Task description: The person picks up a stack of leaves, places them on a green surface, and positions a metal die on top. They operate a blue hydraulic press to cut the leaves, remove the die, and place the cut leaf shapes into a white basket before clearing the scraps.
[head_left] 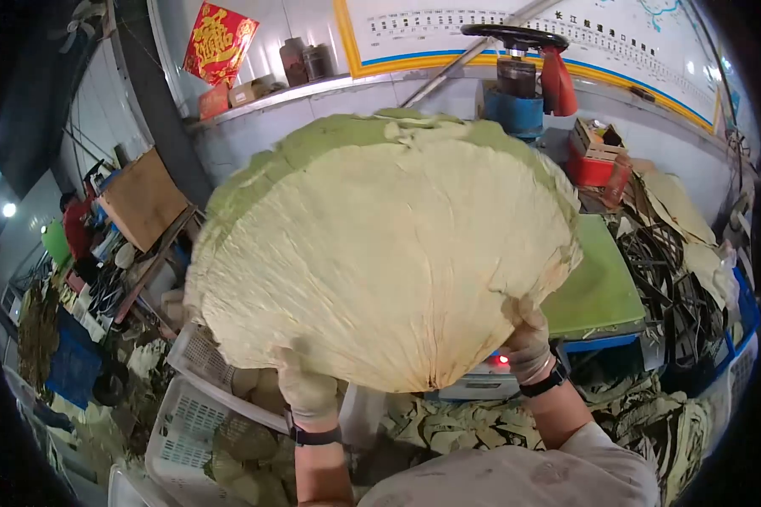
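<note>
A very large fan-shaped dried leaf [380,253], pale cream with a green outer rim, fills the middle of the view, spread out and held up. Its lower left edge is in my gloved left hand [307,384], whose fingers are partly behind the leaf. At the lower right edge, my gloved right hand [528,342] grips the leaf too. Both wrists wear dark bands. Behind the leaf, a device with a red light [482,380] is partly hidden.
White plastic crates [186,439] stand at the lower left. A green board [596,279] lies at the right, beside dark strips [668,262]. Leaf scraps [457,422] are heaped below. A blue press with a handwheel [516,93] stands behind. A person [78,228] is far left.
</note>
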A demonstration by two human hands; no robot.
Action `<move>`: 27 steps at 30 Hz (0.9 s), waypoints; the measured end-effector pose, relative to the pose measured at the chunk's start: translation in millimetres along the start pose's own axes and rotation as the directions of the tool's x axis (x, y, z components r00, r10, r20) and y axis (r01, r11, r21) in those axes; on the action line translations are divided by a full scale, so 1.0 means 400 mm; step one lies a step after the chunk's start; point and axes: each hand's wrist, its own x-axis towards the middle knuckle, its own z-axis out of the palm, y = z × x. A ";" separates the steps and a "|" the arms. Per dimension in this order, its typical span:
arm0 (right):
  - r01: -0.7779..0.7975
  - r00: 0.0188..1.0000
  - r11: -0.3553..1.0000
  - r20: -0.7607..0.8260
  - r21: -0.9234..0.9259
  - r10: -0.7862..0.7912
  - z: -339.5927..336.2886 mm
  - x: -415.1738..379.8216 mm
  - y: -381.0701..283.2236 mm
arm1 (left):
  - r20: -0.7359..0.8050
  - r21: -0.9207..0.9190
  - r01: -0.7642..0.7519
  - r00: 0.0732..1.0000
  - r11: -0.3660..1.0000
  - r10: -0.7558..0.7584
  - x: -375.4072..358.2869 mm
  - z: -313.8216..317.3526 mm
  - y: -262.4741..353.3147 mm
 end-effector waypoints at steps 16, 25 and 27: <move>0.068 0.873 0.904 -0.413 -0.421 -0.258 -0.307 -0.212 -0.306 | -0.182 0.034 0.292 0.942 0.956 -0.281 -0.184 0.169 -0.364; -0.155 0.837 0.728 -0.480 -0.668 -0.262 -0.471 -0.235 -0.493 | 0.599 0.796 -0.594 0.801 0.115 -0.005 -0.156 0.187 -0.590; -0.011 0.823 0.786 -0.452 -0.618 -0.344 -0.501 -0.187 -0.501 | 0.617 0.784 -0.616 0.787 0.072 0.022 -0.108 0.193 -0.635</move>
